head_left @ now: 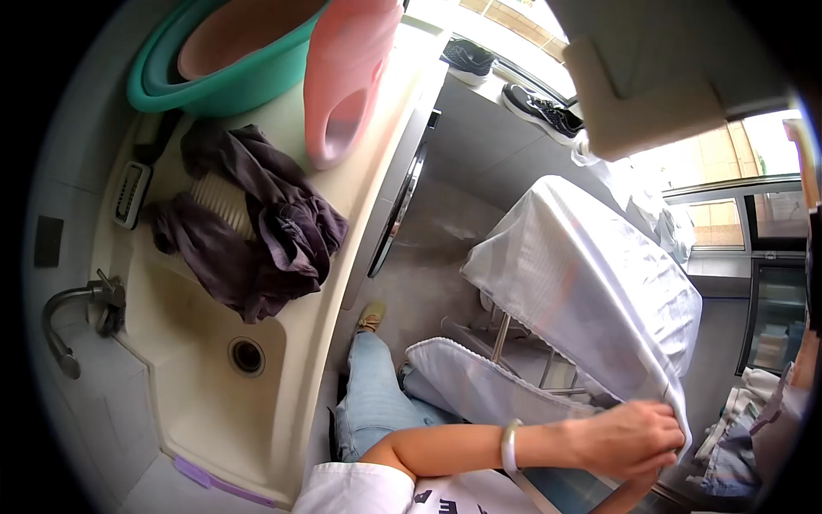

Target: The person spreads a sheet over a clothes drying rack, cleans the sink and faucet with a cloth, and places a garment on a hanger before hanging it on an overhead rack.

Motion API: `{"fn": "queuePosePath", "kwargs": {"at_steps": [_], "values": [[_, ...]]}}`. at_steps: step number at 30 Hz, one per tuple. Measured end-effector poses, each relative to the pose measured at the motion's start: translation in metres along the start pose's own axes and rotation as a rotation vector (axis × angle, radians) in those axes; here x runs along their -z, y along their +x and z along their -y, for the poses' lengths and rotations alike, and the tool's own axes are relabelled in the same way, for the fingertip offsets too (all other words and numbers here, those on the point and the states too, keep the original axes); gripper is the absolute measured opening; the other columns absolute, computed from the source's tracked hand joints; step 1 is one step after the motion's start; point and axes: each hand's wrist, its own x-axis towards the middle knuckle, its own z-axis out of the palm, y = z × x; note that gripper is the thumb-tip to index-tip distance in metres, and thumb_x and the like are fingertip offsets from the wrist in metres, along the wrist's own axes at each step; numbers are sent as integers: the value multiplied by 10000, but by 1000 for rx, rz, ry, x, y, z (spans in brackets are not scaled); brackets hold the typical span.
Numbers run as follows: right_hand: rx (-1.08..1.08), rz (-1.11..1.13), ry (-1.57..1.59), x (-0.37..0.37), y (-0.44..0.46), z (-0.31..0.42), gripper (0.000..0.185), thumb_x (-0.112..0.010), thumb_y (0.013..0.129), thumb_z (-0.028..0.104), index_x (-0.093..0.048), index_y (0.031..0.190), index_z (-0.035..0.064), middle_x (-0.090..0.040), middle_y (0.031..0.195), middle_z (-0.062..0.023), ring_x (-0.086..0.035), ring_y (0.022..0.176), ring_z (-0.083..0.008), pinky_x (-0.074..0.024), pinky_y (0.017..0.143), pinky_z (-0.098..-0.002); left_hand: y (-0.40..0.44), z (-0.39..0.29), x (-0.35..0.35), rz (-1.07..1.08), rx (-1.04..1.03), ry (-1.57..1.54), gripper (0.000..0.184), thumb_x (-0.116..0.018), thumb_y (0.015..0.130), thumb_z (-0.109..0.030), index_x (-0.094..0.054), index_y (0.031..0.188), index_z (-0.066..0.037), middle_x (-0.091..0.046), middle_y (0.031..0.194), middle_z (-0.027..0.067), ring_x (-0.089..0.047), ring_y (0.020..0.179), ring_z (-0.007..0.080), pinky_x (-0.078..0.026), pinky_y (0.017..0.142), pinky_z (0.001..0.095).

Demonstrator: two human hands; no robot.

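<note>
My left hand point(632, 437), wearing a pale bangle, reaches to the right. Its fingers are closed on the edge of a white fabric cover point(574, 257). The cover hangs over and around a metal-tubed frame point(502, 338), and its seamed edges part to show the tubes. Below my left hand, part of my right forearm point(629, 497) shows. My right hand lies behind the left one, so its fingers are hidden.
To the left is a cream sink point(214, 411) with a faucet point(81, 300). Dark wet-looking clothing point(282, 231) lies over its ribbed washboard. Green basins point(223, 103) and a pink plastic piece point(342, 94) stand behind. Black shoes point(544, 111) sit on the ledge; clothes point(741, 437) hang right.
</note>
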Motion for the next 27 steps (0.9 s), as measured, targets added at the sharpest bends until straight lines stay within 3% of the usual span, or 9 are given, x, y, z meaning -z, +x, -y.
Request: {"fn": "queuePosePath", "kwargs": {"at_steps": [3,5,7,9,11,16,19,21,27], "values": [[159,-252,-73,5,15,21,633,-412,940,487,-451,1318,-19,-492,1330,-117,-456,1229,-238,-322,1049,-396,-11,15,65,-112,101,457,543,-680,699,-31,-471,1198,-72,-471,1253,195,-501,1099,347,-390,938,490],[253,-401,-128,8,19,29,628,-403,942,476,-449,1323,-21,-480,1350,-118,-448,1242,-242,-315,1057,-396,-45,75,82,32,297,1022,699,-695,666,6,-400,1293,-83,-321,1406,207,-406,1237,393,-365,971,518],[324,-469,-202,7,22,35,624,-394,943,465,-446,1329,-22,-467,1369,-118,-440,1255,-245,-307,1065,-397,-57,117,106,-37,316,1235,593,-654,696,37,-454,1246,-56,-451,1313,220,-473,1211,369,-414,958,486],[363,-426,-282,6,29,38,599,-386,943,440,-460,1321,-19,-475,1363,-109,-432,1265,-241,-316,1059,-395,-25,126,149,61,749,925,466,-597,727,83,-512,1166,-46,-584,1133,199,-574,1079,345,-474,900,448],[226,-432,-82,26,45,45,580,-402,931,410,-470,1313,-21,-493,1349,-123,-448,1257,-261,-347,1039,-408,21,101,187,-205,256,1127,369,-548,750,111,-547,1085,-44,-638,981,165,-628,948,339,-520,813,427],[65,-369,153,8,35,51,534,-395,920,350,-497,1290,-22,-522,1316,-159,-516,1193,-319,-414,1005,-437,84,47,220,-288,-79,1120,312,-622,762,75,-571,1054,-24,-653,987,162,-639,944,329,-531,833,409],[-68,-299,55,32,26,30,528,-406,918,330,-488,1297,-29,-521,1316,-165,-512,1203,-330,-420,1011,-457,88,34,229,-236,-49,1149,266,-609,790,51,-594,1044,-29,-662,980,160,-646,924,334,-530,817,422],[-144,145,77,46,26,6,522,-422,914,298,-464,1314,-35,-517,1322,-168,-511,1205,-342,-417,1016,-478,77,31,232,-216,60,1162,214,-589,822,8,-603,1031,-31,-666,976,161,-652,911,336,-525,807,427],[-375,494,337,35,7,-46,564,-528,848,249,-453,1308,-69,-525,1304,-198,-521,1194,-358,-436,994,-532,-1,53,237,115,572,1223,299,-512,828,31,-611,1098,-51,-646,1080,176,-613,1022,337,-497,857,416]]}}
